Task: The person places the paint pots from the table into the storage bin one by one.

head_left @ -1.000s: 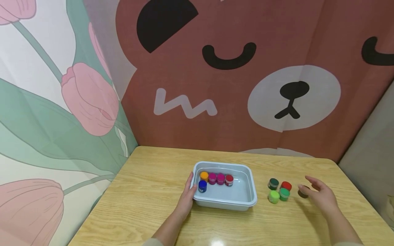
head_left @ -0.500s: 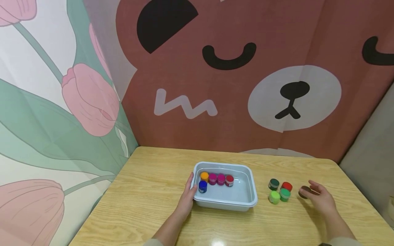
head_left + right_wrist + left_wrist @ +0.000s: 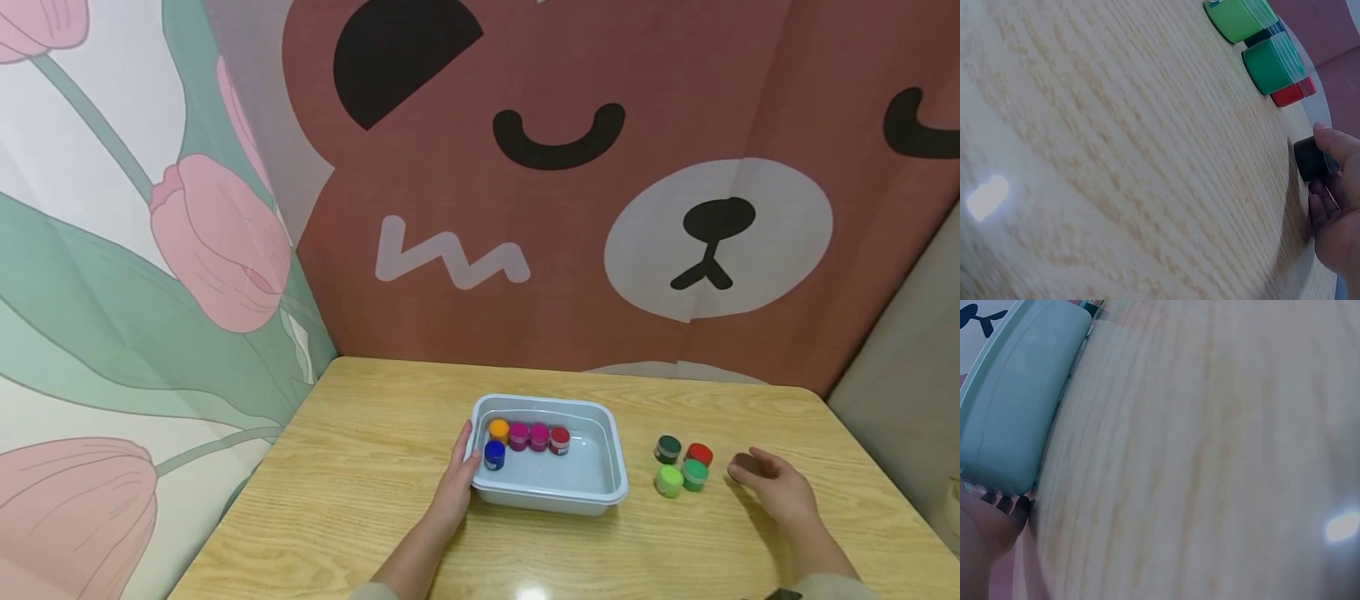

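Observation:
My left hand [image 3: 453,487] grips the left side of a pale blue plastic tray [image 3: 543,502], thumb over the rim and fingers against the outer wall. In the left wrist view its fingertips touch the tray's end [image 3: 1019,419]. At the right, my right hand [image 3: 784,492] pinches a dark brown paint jar [image 3: 742,467] between thumb and fingers. The right wrist view shows this dark jar [image 3: 1312,159] at the table surface; whether it is lifted I cannot tell. Inside the tray sit an orange jar [image 3: 498,431], a blue jar [image 3: 494,455], two magenta jars [image 3: 518,436] and a red jar [image 3: 559,440].
Between tray and right hand stand a dark green jar [image 3: 667,449], a red-lidded jar [image 3: 699,455], a light green jar [image 3: 669,481] and a green jar [image 3: 694,475], grouped closely. The wooden table [image 3: 360,450] meets a printed bear curtain [image 3: 450,325] at the back.
My right hand has come down around the dark brown jar, its fingers drawing in from spread to a pinch. The left hand and the tray hold their place.

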